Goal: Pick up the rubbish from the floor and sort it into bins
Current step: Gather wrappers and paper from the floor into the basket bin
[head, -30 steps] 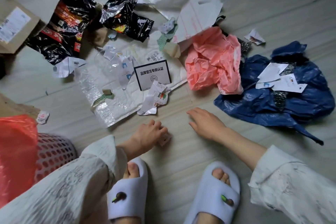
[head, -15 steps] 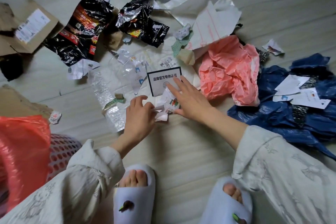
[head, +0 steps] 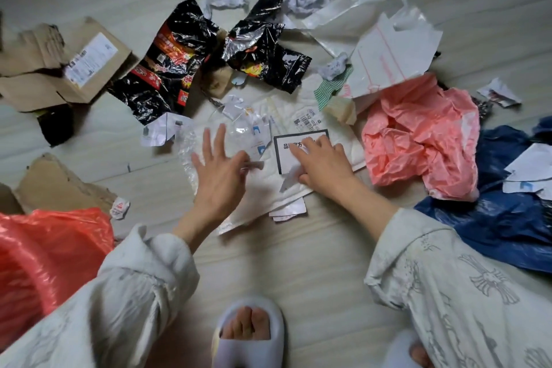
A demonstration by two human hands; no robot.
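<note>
Head view, looking down at the floor [head: 298,263]: the right hand [head: 324,163] lies on a white card with a black border [head: 285,155], fingers curled over a crumpled scrap of paper [head: 291,178] that it presses or pinches against the card; which of the two cannot be told. The card rests on a white padded mailer [head: 268,185] lying flat on the floor. The left hand [head: 219,179] hovers over the mailer's bubble-wrap edge with fingers spread and straight, gripping nothing. Just right of the card sits a crumpled pink plastic bag [head: 418,134], and beyond it a dark blue plastic bag [head: 493,218] bearing white paper pieces. Above the mailer lie two torn black snack wrappers [head: 167,69], a white plastic bag [head: 343,15] and balled tissues. Flattened cardboard [head: 59,69] lies at far left. A bin lined with a red bag [head: 44,254] stands at lower left, beside the left sleeve [head: 119,293]. White slippers [head: 248,346] show at the bottom.
</note>
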